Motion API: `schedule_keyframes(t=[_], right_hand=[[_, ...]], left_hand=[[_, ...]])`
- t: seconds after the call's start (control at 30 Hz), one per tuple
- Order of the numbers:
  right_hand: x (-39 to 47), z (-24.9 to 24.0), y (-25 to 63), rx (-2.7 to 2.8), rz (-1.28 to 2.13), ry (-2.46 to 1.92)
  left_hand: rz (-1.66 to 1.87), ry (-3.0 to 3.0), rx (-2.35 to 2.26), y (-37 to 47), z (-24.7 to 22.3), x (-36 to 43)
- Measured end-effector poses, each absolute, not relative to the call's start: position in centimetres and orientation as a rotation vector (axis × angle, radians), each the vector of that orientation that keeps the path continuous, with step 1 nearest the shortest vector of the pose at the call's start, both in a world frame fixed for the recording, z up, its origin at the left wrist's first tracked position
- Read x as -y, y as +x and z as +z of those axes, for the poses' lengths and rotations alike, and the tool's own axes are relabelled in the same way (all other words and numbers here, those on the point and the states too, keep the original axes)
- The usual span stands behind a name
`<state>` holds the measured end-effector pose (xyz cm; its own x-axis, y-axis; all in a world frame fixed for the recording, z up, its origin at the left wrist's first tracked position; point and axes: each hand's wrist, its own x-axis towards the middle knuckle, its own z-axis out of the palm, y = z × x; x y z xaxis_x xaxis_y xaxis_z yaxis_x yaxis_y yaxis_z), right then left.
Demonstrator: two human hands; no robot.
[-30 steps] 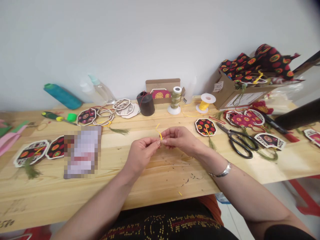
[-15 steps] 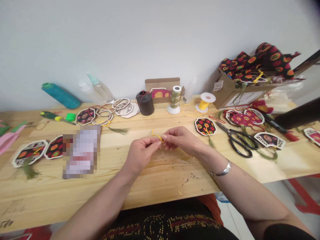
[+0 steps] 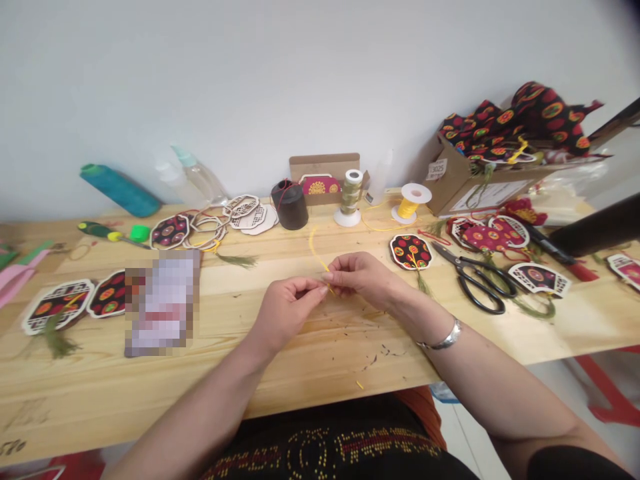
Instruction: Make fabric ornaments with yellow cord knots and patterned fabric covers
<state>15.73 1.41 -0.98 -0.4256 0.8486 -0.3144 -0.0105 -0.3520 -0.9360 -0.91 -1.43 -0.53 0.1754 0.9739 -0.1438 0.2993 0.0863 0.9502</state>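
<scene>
A short yellow cord point(image 3: 315, 247) rises from between my fingertips over the middle of the wooden table; its upper part is blurred. My left hand point(image 3: 293, 307) is closed in a pinch on the cord's lower end. Thumb and fingers of my right hand point(image 3: 357, 277) are pressed together on the same cord, close against the left fingertips. Right of my hands lies a black patterned pendant point(image 3: 410, 252) with a green tassel, and beyond it black-handled scissors point(image 3: 480, 283).
Along the wall stand a black spool point(image 3: 291, 205), a green-gold spool point(image 3: 351, 197) and a yellow cord spool point(image 3: 413, 202). A cardboard box point(image 3: 465, 180) holds patterned fabric. More pendants point(image 3: 59, 305) and a pixelated item point(image 3: 163, 303) lie at left.
The yellow cord, looped and curled at my fingertips before, now stands up longer and straighter. My left fingertips have shifted slightly right.
</scene>
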Motion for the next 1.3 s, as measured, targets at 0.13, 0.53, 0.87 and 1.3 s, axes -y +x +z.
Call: schedule_keyframes(t=[0.13,0.53,0.87,1.3], right_hand=[[-1.4,-1.4,15.3,1.162,1.782,-1.158],[-1.4,-1.3,15.3,1.161,1.885,-1.063],[-1.3,-1.0,14.8,1.13,1.724,-1.142],[-1.1,-1.0,14.9,1.205,1.736,-1.113]], left_hand=[[0.895,1.372,-1.303,-1.0,-0.6,1.4],[0.911,1.305,-1.302,-1.2,-1.1,1.3],[0.923,1.167,-1.36,-1.2,-1.8,1.2],[0.964,1.233,-1.27,-0.9,-0.9,1.4]])
